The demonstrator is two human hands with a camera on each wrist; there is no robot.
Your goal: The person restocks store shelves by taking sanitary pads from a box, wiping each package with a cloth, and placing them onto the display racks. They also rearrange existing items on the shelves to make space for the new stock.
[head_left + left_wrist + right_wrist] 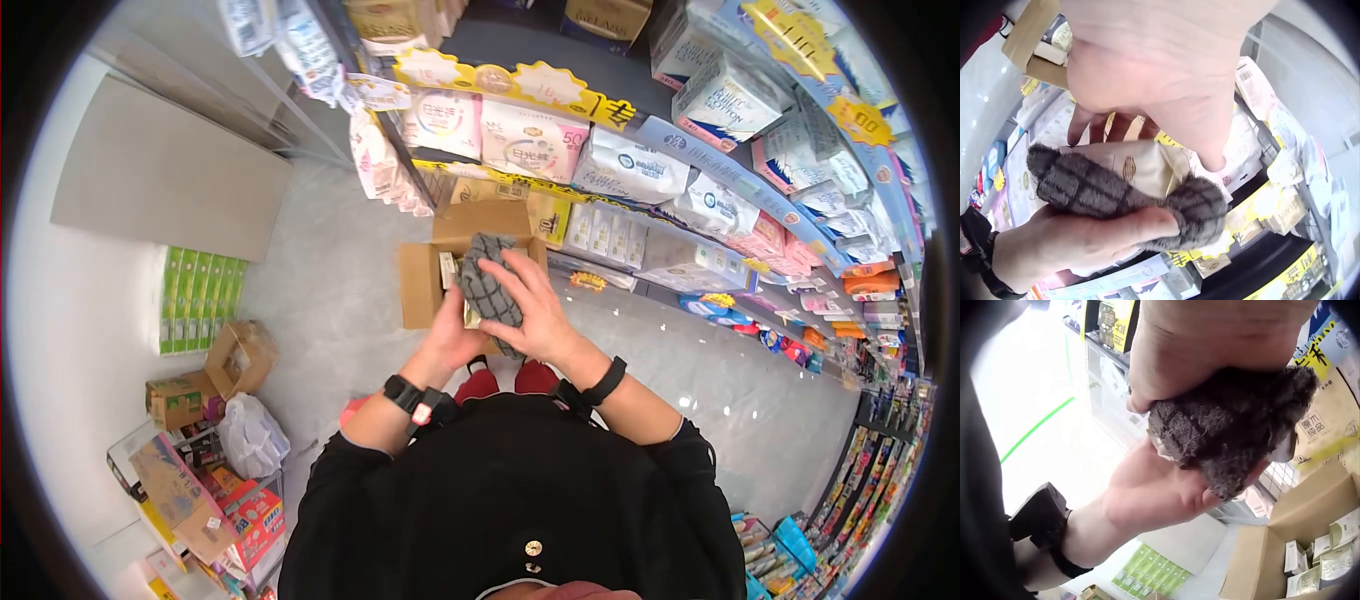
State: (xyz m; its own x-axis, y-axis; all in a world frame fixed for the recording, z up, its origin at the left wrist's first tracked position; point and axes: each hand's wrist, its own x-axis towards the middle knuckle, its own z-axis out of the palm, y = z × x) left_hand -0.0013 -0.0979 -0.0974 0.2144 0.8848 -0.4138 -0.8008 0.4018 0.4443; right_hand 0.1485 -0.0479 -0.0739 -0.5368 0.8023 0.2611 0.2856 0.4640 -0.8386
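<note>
In the head view my right hand holds a dark grey, checked fuzzy cloth above an open cardboard box. My left hand is close beside it, on the cloth's left. The left wrist view shows a shiny cream packet between thumb and fingers of the left hand. Against that packet's near side the right hand presses the bunched cloth, its thumb lying across it. From the right wrist, the left palm supports from below, and the cloth hides most of the packet.
Several small packets lie inside the box. Shelves of packaged goods line the front and right. At the left are green cartons, a white plastic bag and stacked boxes. A grey panel leans by the wall.
</note>
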